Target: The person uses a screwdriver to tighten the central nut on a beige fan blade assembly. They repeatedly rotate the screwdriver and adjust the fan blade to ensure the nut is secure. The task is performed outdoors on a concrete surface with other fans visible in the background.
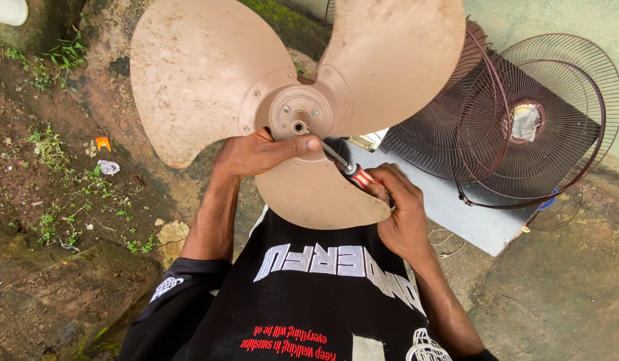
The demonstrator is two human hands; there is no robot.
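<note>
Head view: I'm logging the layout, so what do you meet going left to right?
Orange scrap on the dirt → left hand → fan blade hub → screwdriver → right hand → wire fan guards.

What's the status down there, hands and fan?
Left hand steadies fan blade at hub. Right hand grips screwdriver, tip at hub. Wire grilles lie aside, nothing blocking.

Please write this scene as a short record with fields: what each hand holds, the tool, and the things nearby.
Left hand: left hand steadies the beige three-blade fan blade at its hub
Right hand: right hand holds a screwdriver with a red and white handle
Tool tip: at the hub centre
Nearby: dark wire fan guards on a grey board, at the person's right
Ground: soil with small weeds
</note>
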